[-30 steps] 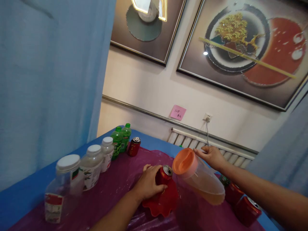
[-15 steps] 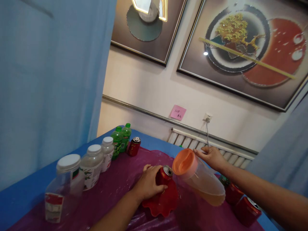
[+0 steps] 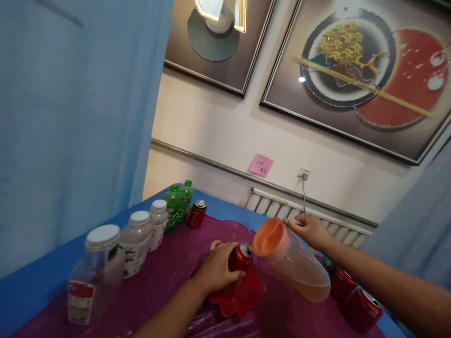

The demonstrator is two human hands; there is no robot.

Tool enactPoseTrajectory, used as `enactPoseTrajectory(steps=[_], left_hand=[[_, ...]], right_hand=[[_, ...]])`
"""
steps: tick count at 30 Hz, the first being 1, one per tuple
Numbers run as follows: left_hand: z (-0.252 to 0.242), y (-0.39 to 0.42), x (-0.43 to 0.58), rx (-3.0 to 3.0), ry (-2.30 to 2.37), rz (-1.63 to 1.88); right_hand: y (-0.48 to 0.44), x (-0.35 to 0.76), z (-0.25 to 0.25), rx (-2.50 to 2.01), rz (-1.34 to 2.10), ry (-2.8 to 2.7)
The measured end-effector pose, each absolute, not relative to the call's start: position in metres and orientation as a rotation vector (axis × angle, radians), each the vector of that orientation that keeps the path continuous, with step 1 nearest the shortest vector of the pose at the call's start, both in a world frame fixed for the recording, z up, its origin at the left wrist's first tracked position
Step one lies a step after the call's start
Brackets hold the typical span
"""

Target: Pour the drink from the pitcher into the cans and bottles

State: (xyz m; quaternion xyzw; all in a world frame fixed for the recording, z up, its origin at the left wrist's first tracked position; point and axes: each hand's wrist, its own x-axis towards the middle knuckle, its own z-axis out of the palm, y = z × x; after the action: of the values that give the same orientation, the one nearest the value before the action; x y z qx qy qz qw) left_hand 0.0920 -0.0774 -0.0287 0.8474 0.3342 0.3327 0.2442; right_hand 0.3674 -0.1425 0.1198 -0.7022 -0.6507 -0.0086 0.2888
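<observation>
A blue curtain (image 3: 70, 117) fills the left side, and the table (image 3: 35, 281), covered in blue, runs from near left toward the far wall, with a purple sheet (image 3: 169, 272) spread over it.

Right of the middle, the right hand (image 3: 312, 230) holds the jug (image 3: 299, 272) by its lid end, thumb at the rim, the other fingers partly hidden. The jug is tipped, its orange lid (image 3: 269, 237) raised to the left, with brownish liquid lying toward the lower right end.

Three clear bottles (image 3: 137, 246) with white caps stand along the left, the biggest nearest, and two green bottles (image 3: 185, 202) beyond them. The red dish (image 3: 241, 300), wavy-edged, lies near the middle. Over it is the held can (image 3: 243, 256), gripped around its side by the fingers of the left hand (image 3: 218, 270); whether its base touches the dish cannot be told. Two red cans (image 3: 362, 310) are at the near right, another can (image 3: 197, 216) at the far left.

The step seems to be steadying the can with the jug's lid just beside it; no stream shows. Pouring would call for lifting the jug's low end while the can is held firm.
</observation>
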Motion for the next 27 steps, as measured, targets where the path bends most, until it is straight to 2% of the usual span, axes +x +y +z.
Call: enactPoseTrajectory(steps=[27], left_hand=[[-0.028,-0.0772,0.0917,2.311,0.909,0.889]], right_hand=[[-0.1422,0.3705,0.121,-1.895,0.006,-1.749]])
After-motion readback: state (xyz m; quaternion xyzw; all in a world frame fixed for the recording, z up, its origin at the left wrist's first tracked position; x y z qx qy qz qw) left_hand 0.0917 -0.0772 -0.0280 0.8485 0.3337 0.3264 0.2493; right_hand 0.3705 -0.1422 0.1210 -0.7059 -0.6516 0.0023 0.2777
